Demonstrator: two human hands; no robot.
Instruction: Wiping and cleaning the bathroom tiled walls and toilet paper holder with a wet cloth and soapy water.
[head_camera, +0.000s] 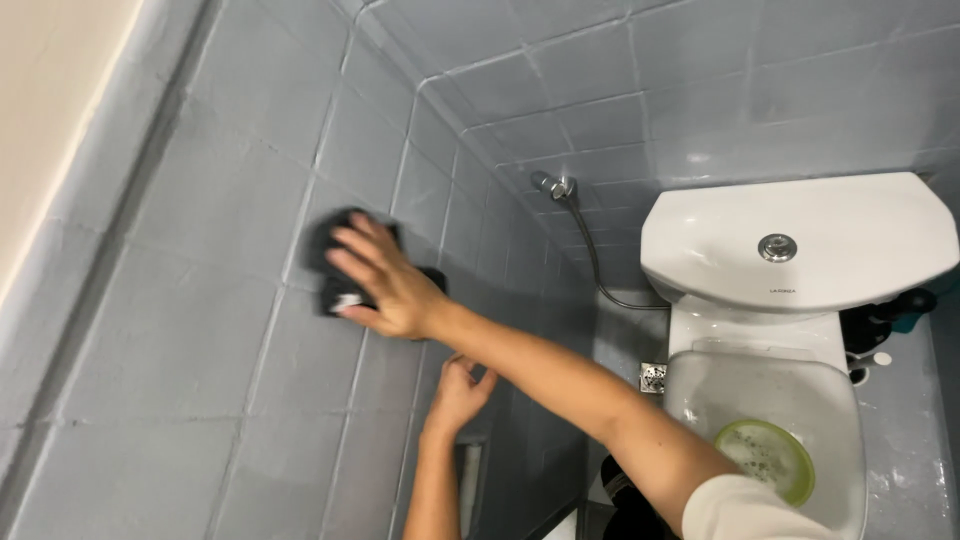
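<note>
My right hand (385, 280) presses a dark cloth (335, 262) flat against the grey tiled wall (220, 300) on the left, fingers spread over the cloth. My left hand (458, 392) rests lower on the same wall, fingers apart, palm against the tiles, holding nothing. The right forearm crosses above the left one.
A white toilet (790, 250) with a closed lid stands at the right; a green round dish (765, 458) lies on the lid. A hose (590, 250) hangs from a wall valve in the corner. A square floor drain (652, 377) is beside the toilet. Dark bottles (890, 315) stand far right.
</note>
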